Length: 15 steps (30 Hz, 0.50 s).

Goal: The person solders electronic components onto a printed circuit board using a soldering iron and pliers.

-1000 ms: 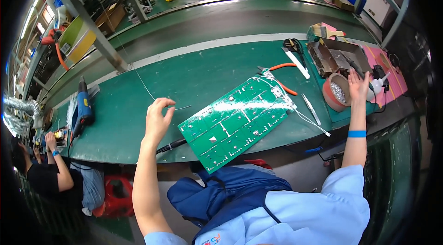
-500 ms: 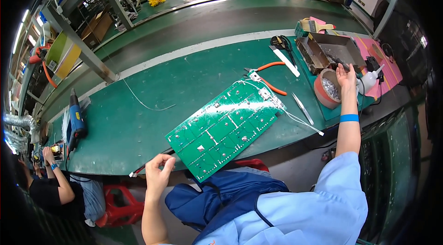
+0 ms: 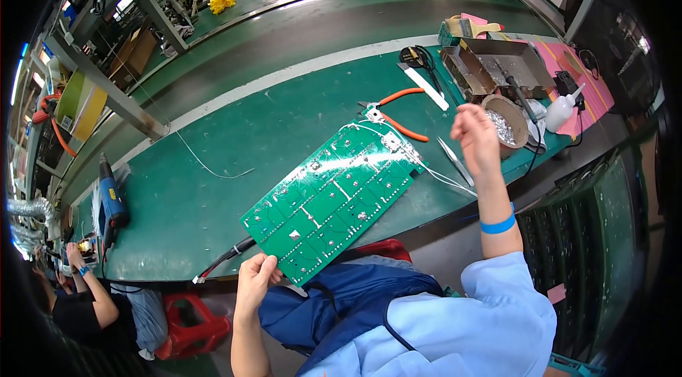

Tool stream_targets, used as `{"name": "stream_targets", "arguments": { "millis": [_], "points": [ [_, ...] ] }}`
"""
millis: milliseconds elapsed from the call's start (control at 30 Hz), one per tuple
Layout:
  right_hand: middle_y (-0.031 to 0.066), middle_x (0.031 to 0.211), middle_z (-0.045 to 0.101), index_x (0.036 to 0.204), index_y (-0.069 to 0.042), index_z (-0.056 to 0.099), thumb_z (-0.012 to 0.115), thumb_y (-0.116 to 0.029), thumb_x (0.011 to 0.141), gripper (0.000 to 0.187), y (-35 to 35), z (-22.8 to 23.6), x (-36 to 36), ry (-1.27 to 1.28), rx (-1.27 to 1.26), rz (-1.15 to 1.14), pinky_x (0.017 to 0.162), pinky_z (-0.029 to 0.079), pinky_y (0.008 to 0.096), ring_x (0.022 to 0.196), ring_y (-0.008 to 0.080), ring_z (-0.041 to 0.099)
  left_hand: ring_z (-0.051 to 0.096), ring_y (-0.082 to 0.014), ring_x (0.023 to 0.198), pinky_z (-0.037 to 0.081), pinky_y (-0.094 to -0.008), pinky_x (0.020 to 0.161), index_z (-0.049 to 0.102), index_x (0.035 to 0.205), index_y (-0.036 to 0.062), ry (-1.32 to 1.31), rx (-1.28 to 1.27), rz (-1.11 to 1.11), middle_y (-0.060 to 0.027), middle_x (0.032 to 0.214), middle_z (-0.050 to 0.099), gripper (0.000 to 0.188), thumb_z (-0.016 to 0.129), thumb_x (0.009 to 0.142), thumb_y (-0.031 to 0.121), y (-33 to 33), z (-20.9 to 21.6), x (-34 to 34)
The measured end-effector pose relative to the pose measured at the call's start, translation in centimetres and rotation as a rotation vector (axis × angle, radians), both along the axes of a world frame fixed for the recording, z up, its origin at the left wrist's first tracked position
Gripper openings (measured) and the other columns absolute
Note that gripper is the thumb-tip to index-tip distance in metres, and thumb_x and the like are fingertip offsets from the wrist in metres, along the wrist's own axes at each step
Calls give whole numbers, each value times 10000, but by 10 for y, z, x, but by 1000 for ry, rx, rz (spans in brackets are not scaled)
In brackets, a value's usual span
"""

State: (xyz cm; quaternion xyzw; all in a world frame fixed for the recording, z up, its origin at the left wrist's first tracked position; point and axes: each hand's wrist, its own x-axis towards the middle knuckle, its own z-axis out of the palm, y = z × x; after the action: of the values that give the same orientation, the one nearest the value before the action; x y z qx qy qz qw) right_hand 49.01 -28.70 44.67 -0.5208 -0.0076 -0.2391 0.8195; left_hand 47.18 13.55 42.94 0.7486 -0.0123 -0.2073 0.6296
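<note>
A large green circuit board (image 3: pixel 332 203) lies tilted across the bench's near edge, with white wires running from its far right corner. My left hand (image 3: pixel 257 281) pinches the board's lower left corner between thumb and fingers. Just beyond that corner, a black cable (image 3: pixel 231 256) with a white connector sticks out. My right hand (image 3: pixel 477 139) hangs over the bench near the tweezers (image 3: pixel 455 162), holding nothing, its fingers loosely bent and apart. Orange-handled pliers (image 3: pixel 405 130) rest against the board's far corner. A soldering iron (image 3: pixel 523 96) leans on the metal tray, across a round tub (image 3: pixel 524 137) of silvery scraps.
A white-handled blade (image 3: pixel 430 89) and a coiled black cord (image 3: pixel 419 57) lie beyond the pliers. The metal tray (image 3: pixel 533 50), a brush (image 3: pixel 469 28) and a white bottle (image 3: pixel 561 111) stand at right. A blue heat gun (image 3: pixel 111 196) is at left, near a co-worker (image 3: pixel 89 306).
My right hand has drawn back leftward from the soldering iron by the tray and tub. My left hand has moved right and closed on the board's corner.
</note>
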Motion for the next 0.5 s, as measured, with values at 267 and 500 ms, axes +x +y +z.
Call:
{"name": "stream_targets", "arguments": {
  "millis": [267, 500],
  "points": [
    [105, 932, 534, 847, -37, 591, 584, 6, 685, 168, 46, 19, 9, -135, -1410, -145, 737, 430, 339, 885, 269, 508, 426, -30, 479, 327, -179, 438, 460, 581, 59, -204, 75, 78, 15, 543, 478, 309, 494, 854, 200, -10, -8, -3],
    [120, 981, 524, 866, -42, 592, 574, 9, 689, 185, 47, 17, 14, -102, -1433, -33, 777, 422, 346, 941, 282, 497, 331, -11, 455, 246, -172, 415, 408, 555, 94, -239, -114, 264, 56, 518, 392, 319, 484, 851, 186, -25, -8, 5]
  ]
}}
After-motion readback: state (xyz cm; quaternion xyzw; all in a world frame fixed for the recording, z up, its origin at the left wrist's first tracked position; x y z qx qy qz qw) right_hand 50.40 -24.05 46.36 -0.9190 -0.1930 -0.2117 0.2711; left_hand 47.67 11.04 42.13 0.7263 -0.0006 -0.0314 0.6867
